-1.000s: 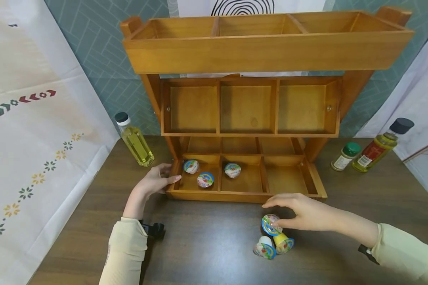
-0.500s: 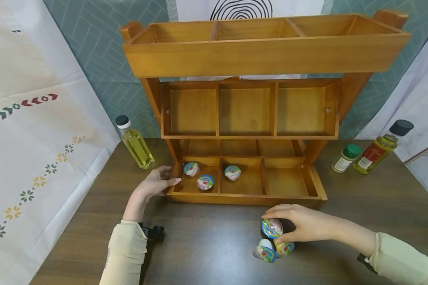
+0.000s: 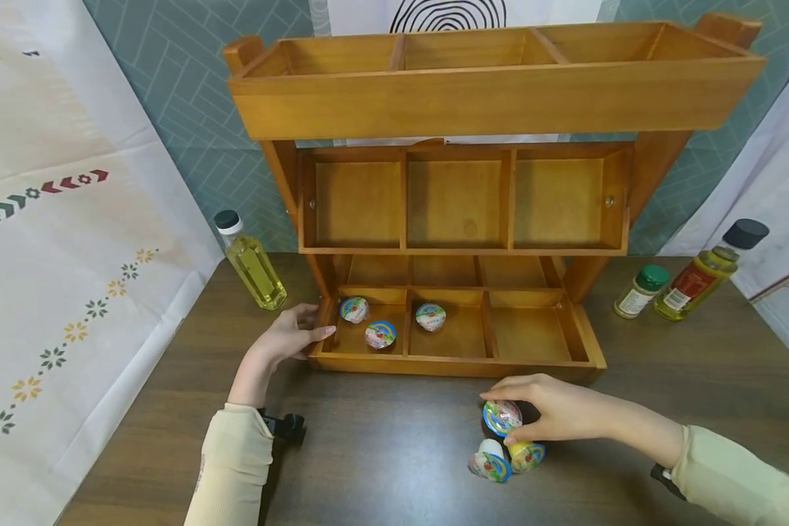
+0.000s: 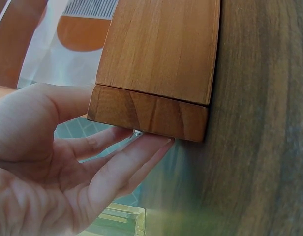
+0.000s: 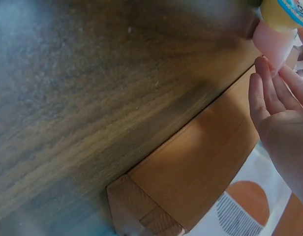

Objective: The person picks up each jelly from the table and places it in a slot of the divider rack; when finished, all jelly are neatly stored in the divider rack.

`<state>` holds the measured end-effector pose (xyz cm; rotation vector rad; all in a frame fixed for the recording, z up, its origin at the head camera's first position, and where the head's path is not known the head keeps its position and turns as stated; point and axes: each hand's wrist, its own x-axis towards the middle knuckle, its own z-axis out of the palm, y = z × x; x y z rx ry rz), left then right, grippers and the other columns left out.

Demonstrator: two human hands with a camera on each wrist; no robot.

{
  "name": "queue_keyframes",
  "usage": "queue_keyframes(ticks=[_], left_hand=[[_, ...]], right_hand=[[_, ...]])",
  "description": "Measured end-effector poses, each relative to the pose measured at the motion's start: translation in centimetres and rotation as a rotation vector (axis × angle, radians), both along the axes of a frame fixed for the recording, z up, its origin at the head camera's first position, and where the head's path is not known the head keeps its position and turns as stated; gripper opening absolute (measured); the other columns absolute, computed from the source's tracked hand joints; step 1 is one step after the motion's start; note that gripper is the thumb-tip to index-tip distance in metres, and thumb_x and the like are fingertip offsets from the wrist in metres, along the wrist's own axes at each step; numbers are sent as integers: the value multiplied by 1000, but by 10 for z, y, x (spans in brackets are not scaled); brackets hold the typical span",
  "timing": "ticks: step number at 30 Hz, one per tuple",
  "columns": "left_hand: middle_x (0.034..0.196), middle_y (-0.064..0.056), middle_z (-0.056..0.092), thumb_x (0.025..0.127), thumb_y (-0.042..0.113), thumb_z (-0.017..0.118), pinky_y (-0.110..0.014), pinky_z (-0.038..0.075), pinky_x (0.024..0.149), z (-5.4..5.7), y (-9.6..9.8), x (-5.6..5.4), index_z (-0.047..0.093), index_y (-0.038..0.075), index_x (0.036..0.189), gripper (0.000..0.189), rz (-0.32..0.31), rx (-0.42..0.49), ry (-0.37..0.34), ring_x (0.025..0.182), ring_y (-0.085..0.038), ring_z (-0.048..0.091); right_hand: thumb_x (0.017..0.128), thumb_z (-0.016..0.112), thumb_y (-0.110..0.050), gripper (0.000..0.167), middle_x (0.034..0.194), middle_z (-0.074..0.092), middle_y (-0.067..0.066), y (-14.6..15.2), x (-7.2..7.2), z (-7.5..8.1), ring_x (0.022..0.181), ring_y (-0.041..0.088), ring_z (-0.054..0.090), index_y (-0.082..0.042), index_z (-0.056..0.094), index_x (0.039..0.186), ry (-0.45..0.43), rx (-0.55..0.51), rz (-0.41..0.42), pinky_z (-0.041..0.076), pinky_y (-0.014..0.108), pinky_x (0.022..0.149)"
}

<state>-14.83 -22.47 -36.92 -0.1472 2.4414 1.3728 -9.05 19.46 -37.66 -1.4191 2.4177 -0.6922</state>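
Observation:
Over a small cluster of jelly cups, my right hand (image 3: 559, 409) pinches a pink jelly cup (image 3: 502, 418) between thumb and fingers. In the right wrist view, its fingertips meet the pink side of that cup (image 5: 273, 44). A yellow jelly cup (image 3: 527, 456) and a white jelly cup (image 3: 490, 463) lie on their sides against it. My left hand (image 3: 286, 336) grips the left end of the wooden rack's bottom tray (image 3: 447, 367), thumb on one face and fingers round the other (image 4: 149, 113). Several jelly cups sit in that tray: two in the left compartment, one (image 3: 430, 317) in the middle.
The tiered wooden rack (image 3: 486, 102) fills the back of the table. An oil bottle (image 3: 253, 267) stands at its left. A green-capped jar (image 3: 639, 292) and a dark-capped bottle (image 3: 693, 281) stand at its right. Wooden tabletop (image 3: 381, 446) spreads in front.
My right hand has moved slightly toward the front of the table, and its thumb and fingers have come round the pink jelly cup. The left hand keeps its grip on the rack.

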Motion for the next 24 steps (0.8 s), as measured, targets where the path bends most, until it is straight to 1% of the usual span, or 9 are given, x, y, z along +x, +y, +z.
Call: queue_keyframes(ticks=[3,6,10,15,18,21,24], left_hand=[[138,-28,38,90,28,63,-42,55,74,0,0,0,29,-1,142,69,-1,3,-1,105,-34,56],[138,-28,38,90,27,63,-43,55,74,0,0,0,29,-2,142,68,-1,4,-3,104,-34,56],[137,-28,39,90,27,63,-43,55,74,0,1,-1,29,-2,142,68,-3,4,0,102,-33,57],[137,-28,39,90,27,63,-42,55,73,0,1,-1,29,-2,142,69,-3,12,-2,103,-34,57],[138,-29,38,90,26,63,-42,55,73,0,1,-1,28,-2,142,69,-1,16,-7,105,-36,56],[139,-29,36,90,27,63,-42,55,74,1,1,-1,28,-2,143,69,-3,13,-10,108,-38,54],[139,-28,36,90,27,63,-42,55,74,1,1,-1,28,-1,143,69,-2,9,-7,108,-38,54]], right_hand=[[86,68,-35,52,117,60,0,-2,-1,-2,98,8,57,-4,57,126,14,-26,1,52,29,79],[83,72,-26,48,108,59,-6,-3,-3,-3,86,1,52,-3,60,123,27,-72,3,51,22,71],[81,73,-25,46,102,59,-10,-4,-7,-2,77,-1,49,-3,62,119,44,-123,-9,49,19,64],[83,71,-30,46,106,63,-4,-4,-13,9,79,-2,53,-2,62,118,76,-127,-12,52,22,65],[83,72,-29,46,107,63,-3,-4,-18,18,81,-1,55,-3,62,119,76,-122,-18,53,22,66],[82,73,-29,46,107,63,-4,-6,-25,26,82,0,57,-5,62,120,82,-135,-43,54,22,66],[80,75,-26,46,106,65,-2,-10,-33,31,84,3,60,-5,63,119,107,-162,-103,55,23,66]])
